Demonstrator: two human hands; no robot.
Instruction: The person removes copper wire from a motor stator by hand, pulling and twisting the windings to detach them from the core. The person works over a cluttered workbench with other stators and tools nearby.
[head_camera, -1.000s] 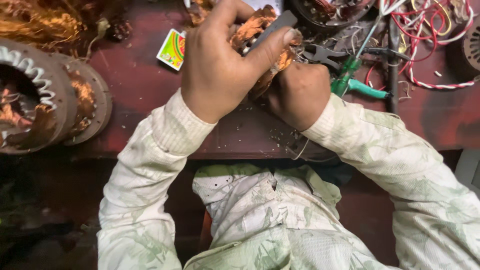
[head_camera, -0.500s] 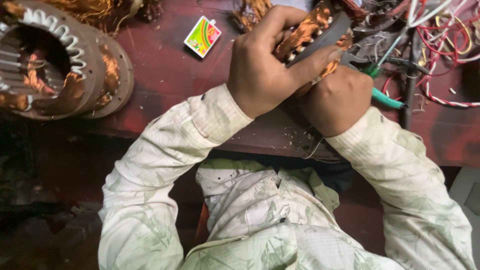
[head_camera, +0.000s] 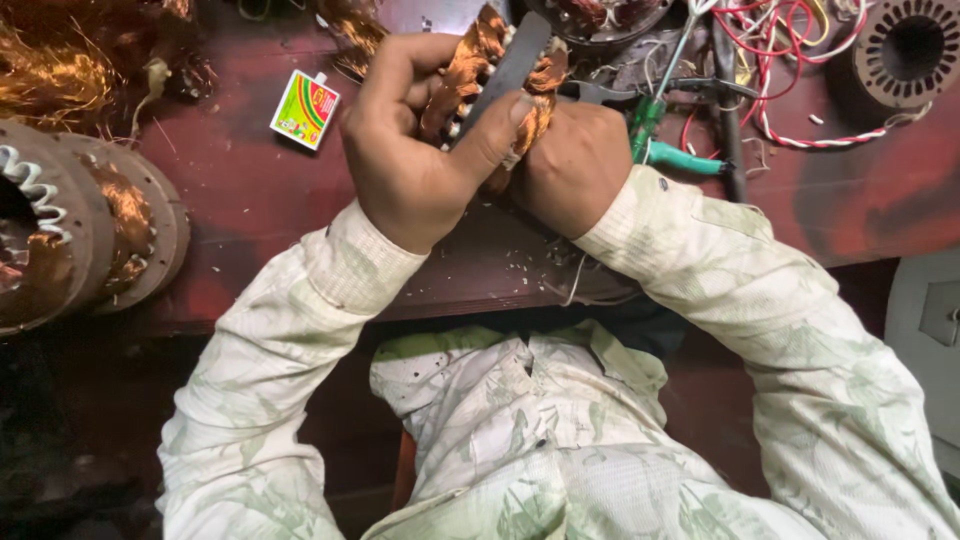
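My left hand (head_camera: 415, 165) now wraps higher around the copper coil bundle (head_camera: 480, 60), its thumb pressing the flat dark strip (head_camera: 510, 70) upright against it.

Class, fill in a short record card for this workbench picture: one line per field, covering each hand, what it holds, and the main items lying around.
Left hand: grips a bundle of copper wire and presses a flat grey strip against it with the thumb
Right hand: closed under the same bundle, supporting it
Bench: dark red, worn surface
Left of hands: small colourful packet; round stator with copper windings at the bench edge
Right of hands: green-handled screwdriver, red and white wires, another stator
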